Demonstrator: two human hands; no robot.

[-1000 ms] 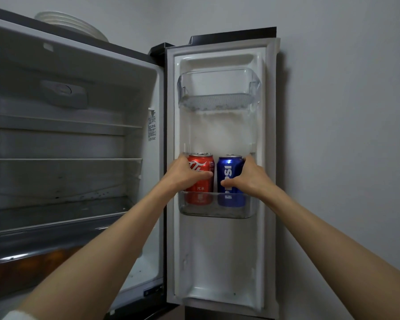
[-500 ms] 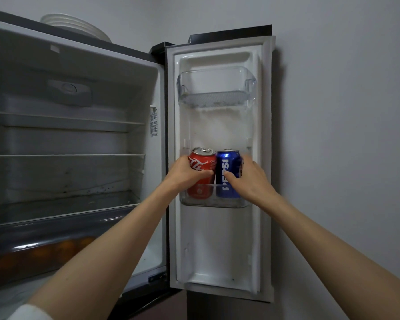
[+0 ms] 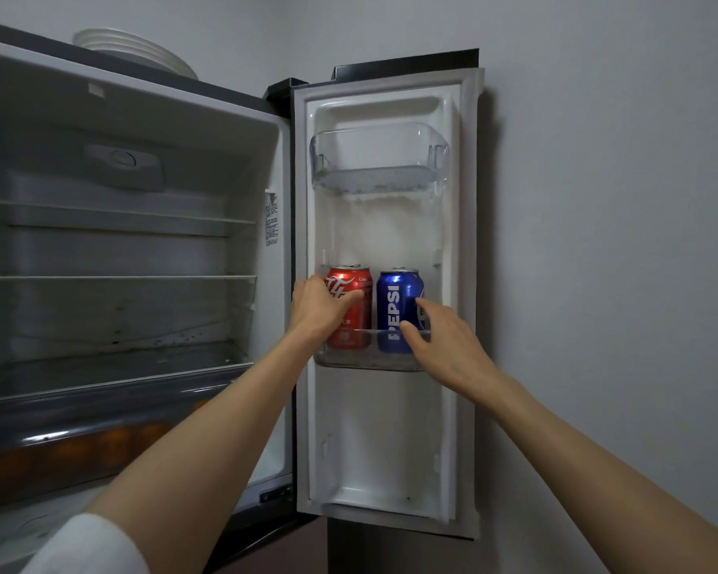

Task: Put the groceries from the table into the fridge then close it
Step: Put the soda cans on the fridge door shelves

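Cola can point(image 3: 351, 308), half hidden, sits gripped by left hand point(image 3: 316, 308); right hand point(image 3: 444, 345) spread off Pepsi can point(image 3: 396, 310).

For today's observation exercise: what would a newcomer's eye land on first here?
A red can and a blue can stand side by side in the middle shelf of the open fridge door. The left hand grips the red can; the right hand opens beside the blue one.

Your left hand point(image 3: 322, 306) grips the red can point(image 3: 349, 308); your right hand point(image 3: 444, 345) opens beside the blue can point(image 3: 398, 310), mid-frame door shelf point(image 3: 369, 362).
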